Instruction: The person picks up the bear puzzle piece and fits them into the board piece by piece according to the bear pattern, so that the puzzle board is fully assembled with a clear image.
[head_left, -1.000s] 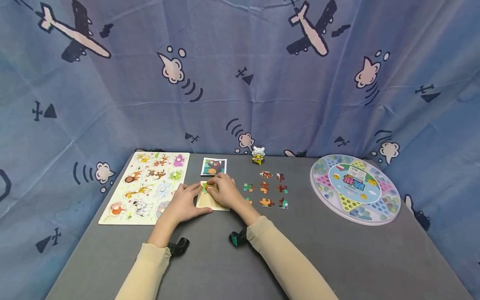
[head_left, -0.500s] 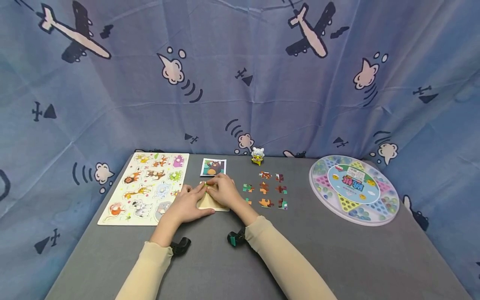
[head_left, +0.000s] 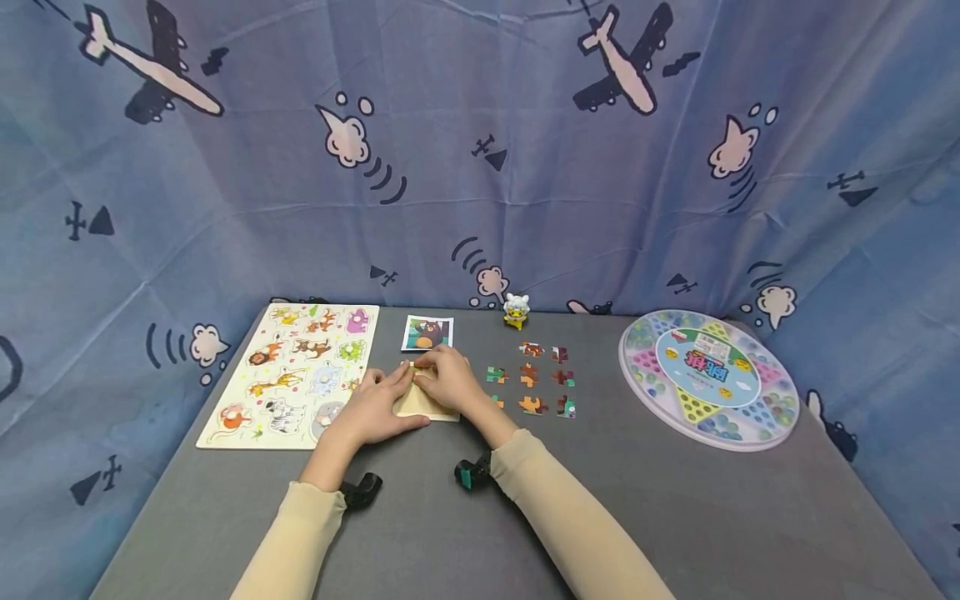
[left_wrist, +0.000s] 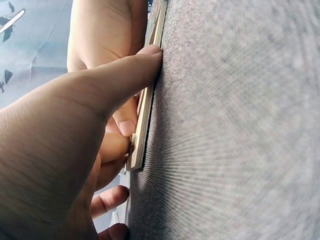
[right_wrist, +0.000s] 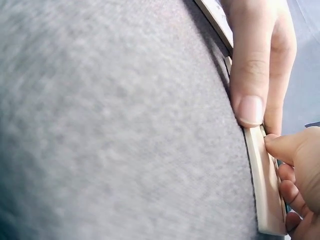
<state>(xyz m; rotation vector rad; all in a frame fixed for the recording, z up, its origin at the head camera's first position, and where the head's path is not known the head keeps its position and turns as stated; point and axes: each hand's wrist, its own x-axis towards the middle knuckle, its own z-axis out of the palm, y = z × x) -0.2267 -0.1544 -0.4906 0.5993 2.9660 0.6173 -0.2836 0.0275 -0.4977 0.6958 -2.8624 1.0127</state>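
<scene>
A small pale wooden puzzle tray (head_left: 422,406) lies on the grey table between both hands. My left hand (head_left: 373,410) spans its left side, the thumb (right_wrist: 250,111) along the near edge and the fingers reaching to the far left corner. There my right hand (head_left: 452,382) has its fingers bent with the thumb down, pinching a jigsaw piece (left_wrist: 132,144) that the hands mostly hide. In the head view, the left fingertips meet the right hand at that corner. Loose brown, orange and green jigsaw pieces (head_left: 528,375) are laid out in rows to the right.
A bear picture card (head_left: 427,335) lies just beyond the tray. An animal peg board (head_left: 302,390) is close on the left, beside the left hand. At the right lies a round game board (head_left: 708,375); a small figurine (head_left: 516,312) stands at the back.
The left hand has shifted slightly right and its fingertips have come up to the right hand's. The green piece visible earlier is now covered. In the last half second little has moved.
</scene>
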